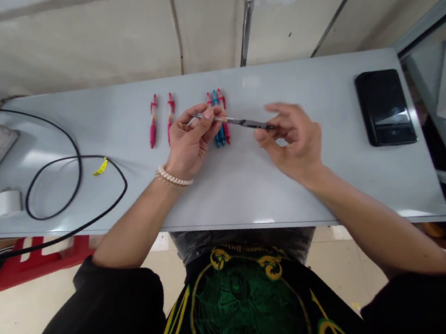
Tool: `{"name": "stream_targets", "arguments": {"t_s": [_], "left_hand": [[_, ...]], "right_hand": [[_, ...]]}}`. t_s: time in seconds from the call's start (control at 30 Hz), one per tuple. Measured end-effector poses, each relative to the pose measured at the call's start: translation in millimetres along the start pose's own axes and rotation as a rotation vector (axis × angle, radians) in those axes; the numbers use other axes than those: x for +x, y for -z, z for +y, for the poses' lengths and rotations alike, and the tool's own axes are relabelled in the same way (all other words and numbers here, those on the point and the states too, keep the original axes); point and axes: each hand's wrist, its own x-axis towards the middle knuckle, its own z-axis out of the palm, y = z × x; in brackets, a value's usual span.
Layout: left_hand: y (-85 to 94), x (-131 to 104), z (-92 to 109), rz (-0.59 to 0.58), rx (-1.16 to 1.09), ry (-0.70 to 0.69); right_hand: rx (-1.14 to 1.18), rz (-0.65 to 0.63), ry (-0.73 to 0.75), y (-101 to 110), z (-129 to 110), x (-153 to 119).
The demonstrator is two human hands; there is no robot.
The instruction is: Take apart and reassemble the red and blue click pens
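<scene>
Left hand (190, 141) pinches a pen (237, 122), half-curled right hand (295, 138) at its end, grip unclear; five clicky pens (170, 109) down, this one's not.

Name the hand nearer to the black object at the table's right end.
Right. The right hand is to the left of the black object, at the dark end of the pen; the left hand is farther left, gripping the pen's other end.

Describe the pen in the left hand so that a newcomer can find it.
Over the middle of the grey table, find the left hand. The pen it holds slants toward the right hand. Its black part sets it apart from the pink pens and blue pens lying flat.
</scene>
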Motion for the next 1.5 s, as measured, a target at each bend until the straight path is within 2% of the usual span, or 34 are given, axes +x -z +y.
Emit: {"name": "stream_targets", "arguments": {"t_s": [0.07,0.17,0.33,0.5,0.77,0.93,1.03,1.23,1.33,1.43,1.5], "left_hand": [[0.4,0,0,-0.001,-0.013,-0.003],[1.5,1,1,-0.016,-0.034,0.007],[2.4,2,2,-0.011,-0.035,0.004],[0.6,0,2,-0.006,-0.037,0.022],[1.3,-1,3,-0.024,-0.056,0.021],[6.3,2,-3,-0.069,-0.037,-0.027],[8.6,3,-6,-0.090,-0.019,-0.054],[9.9,3,-5,-0.141,0.060,-0.086],[13.3,6,-5,-0.129,0.176,-0.139],[21.4,14,-4,-0.080,0.291,-0.247],[27.1,20,-3,-0.028,0.329,-0.307]], "right_hand": [[0.020,0.006,0.019,0,1,0],[0.017,-0.053,-0.023,0,2,1],[0.011,-0.051,-0.004,0,0,2],[0.032,-0.073,-0.048,0,-2,3],[-0.037,-0.129,-0.086,3,-6,5],[-0.070,-0.171,-0.090,4,-7,5],[-0.026,-0.260,-0.183,4,-10,6],[0.245,-0.447,-0.414,4,-17,8],[0.226,-0.567,-0.374,3,-16,6],[0.116,-0.649,-0.218,1,-12,3],[0.065,-0.672,-0.171,-1,-10,1]]}}
